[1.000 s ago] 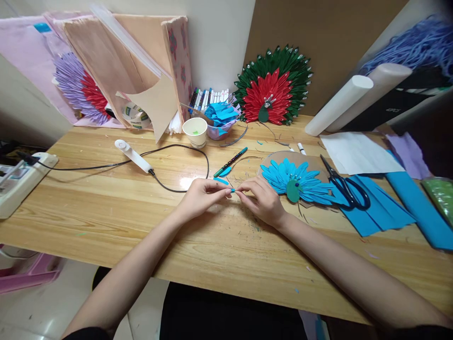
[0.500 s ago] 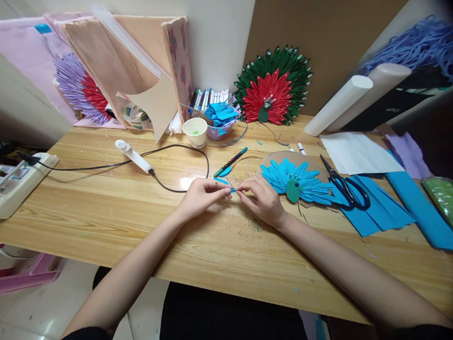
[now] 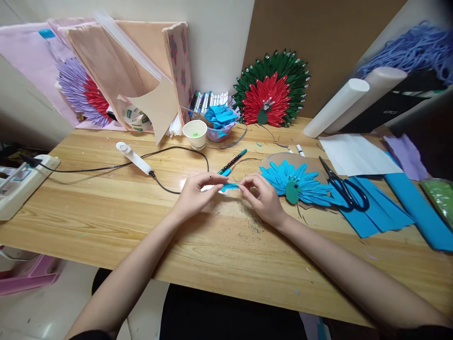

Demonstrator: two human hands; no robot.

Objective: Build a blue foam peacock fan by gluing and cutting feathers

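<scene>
Showing between the two hands [image 3: 264, 197]: a blue strip [image 3: 231, 186].

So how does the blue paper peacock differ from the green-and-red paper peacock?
The blue paper peacock lies flat; the green-and-red paper peacock stands upright. The blue fan is one colour, the other two. The other's edge is shiny-dotted; the blue's plain. Both have green bodies.

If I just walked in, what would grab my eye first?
Probably the green-and-red peacock at the back, in front of the brown board. Next comes the blue peacock lying on the table beside the right hand, which pinches a small blue strip.
</scene>
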